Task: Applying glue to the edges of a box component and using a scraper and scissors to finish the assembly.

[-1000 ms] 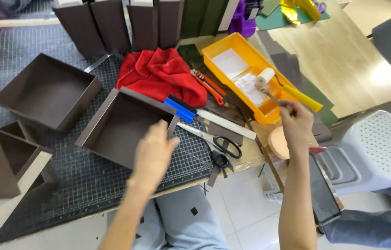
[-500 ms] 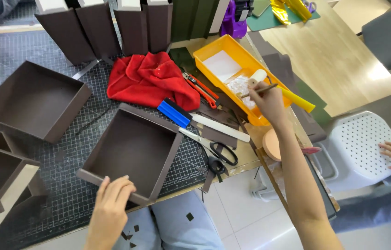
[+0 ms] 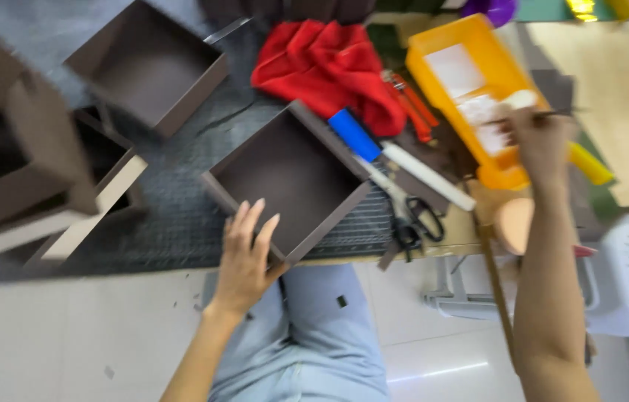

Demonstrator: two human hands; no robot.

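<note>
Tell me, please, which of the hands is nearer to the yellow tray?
The right hand is nearer: it holds a thin tool at the yellow tray's near end. The left hand rests far off, on the dark open box's near corner.

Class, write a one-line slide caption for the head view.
Left hand steadies a brown box while right hand holds a brush over the yellow tray.

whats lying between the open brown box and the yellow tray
In the head view, between the brown box and yellow tray lie a blue-handled tool, a white strip and black scissors.
</note>
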